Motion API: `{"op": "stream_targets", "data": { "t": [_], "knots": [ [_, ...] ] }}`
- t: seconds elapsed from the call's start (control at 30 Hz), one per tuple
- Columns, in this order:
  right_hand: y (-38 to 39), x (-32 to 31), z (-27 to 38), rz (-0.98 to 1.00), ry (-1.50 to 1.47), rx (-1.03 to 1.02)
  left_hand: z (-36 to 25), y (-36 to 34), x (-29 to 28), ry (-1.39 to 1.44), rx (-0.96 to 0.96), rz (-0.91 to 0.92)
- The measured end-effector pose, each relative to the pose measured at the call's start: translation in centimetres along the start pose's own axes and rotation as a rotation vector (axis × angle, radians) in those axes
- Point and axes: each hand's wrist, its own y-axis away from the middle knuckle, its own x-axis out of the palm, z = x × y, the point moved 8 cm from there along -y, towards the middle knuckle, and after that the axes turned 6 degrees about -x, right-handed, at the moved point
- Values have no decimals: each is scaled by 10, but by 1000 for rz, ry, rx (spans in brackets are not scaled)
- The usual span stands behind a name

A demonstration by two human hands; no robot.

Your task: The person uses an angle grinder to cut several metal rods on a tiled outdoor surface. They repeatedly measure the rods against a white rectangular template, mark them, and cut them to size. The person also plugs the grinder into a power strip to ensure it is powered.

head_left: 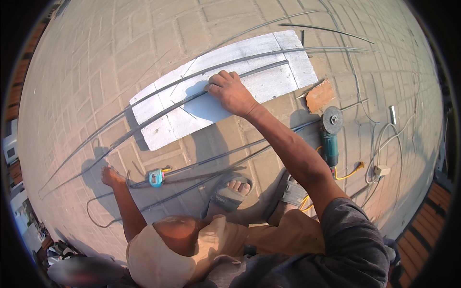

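My right hand (230, 91) is closed around a thin dark steel rod (180, 102) above a long white block (163, 134) with lines across it. A second steel rod (261, 55) runs beside it over the same block. Both stretch down to the far left, where they seem to meet in a bend. My left hand (111, 175) is low over the paving at the left, its fingers curled. What they hold, if anything, is too small to make out. A blue tape measure (156, 178) lies right of that hand, beside more rods (201, 165).
A green angle grinder (330, 146) with a grey disc lies right of my right forearm. Near it are a brown broken piece (320, 96), a yellow plug (360, 165) and a pale socket box (382, 170) with cables. Another rod (331, 32) lies beyond the block. My sandalled feet (231, 192) rest on the paving.
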Motion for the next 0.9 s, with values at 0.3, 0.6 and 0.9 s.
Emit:
{"op": "stream_targets", "data": {
  "t": [0.3,0.6,0.9],
  "knots": [
    [-10,11,2,7,-71,-19,-22,20,-9,37,79,-48],
    [-13,3,9,-57,-62,-84,-60,80,50,-215,216,172],
    [-10,-2,4,-73,-66,-88,-47,89,80,-352,86,344]
  ]
}}
